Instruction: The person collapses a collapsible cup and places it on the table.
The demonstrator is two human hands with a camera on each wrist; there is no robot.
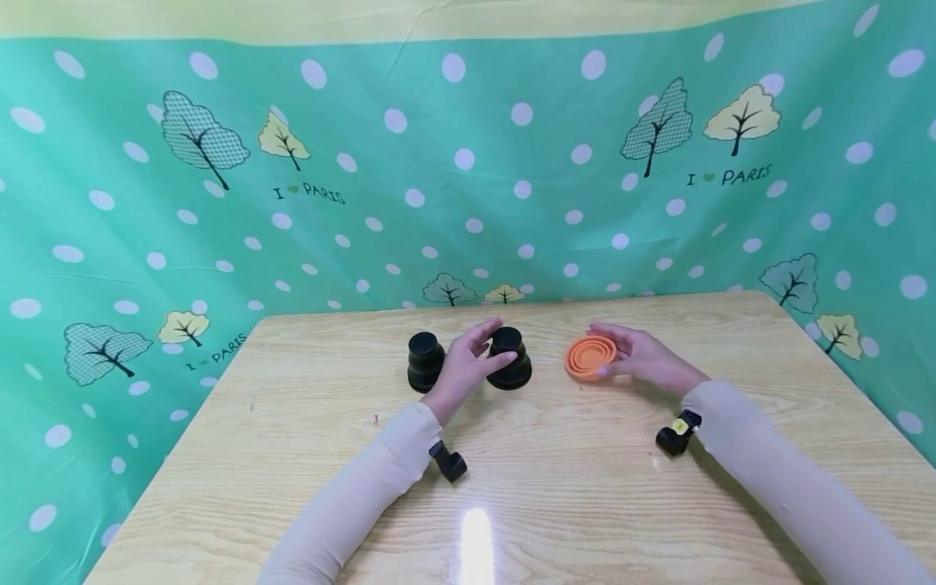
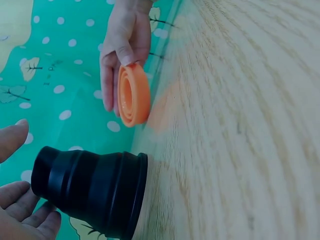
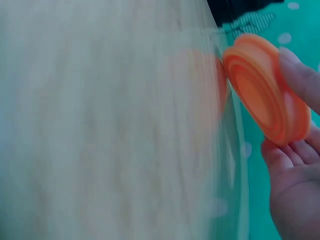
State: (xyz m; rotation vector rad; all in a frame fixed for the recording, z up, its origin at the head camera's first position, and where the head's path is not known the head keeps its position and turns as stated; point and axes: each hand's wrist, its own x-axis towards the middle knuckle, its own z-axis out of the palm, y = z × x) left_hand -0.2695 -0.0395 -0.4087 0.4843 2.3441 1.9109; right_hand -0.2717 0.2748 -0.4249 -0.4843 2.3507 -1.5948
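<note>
My right hand (image 1: 651, 361) pinches an orange collapsible cup (image 1: 589, 357), folded down into a flat ringed disc. In the right wrist view the thumb lies on one side of the orange disc (image 3: 262, 92) and the fingers on the other; it is tilted on edge, close over the table. My left hand (image 1: 464, 367) reaches around a black stepped cup (image 1: 514, 372) that stands upside down, narrow end up. The left wrist view shows the thumb apart from this black cup (image 2: 92, 192), with the fingers at its narrow end.
A second black stepped cup (image 1: 424, 366) stands upside down just left of my left hand, partly overlapped by it. The wooden table (image 1: 556, 479) ends at a green dotted curtain (image 1: 468, 203) behind. Black wrist camera mounts (image 1: 449, 465) hang under both sleeves.
</note>
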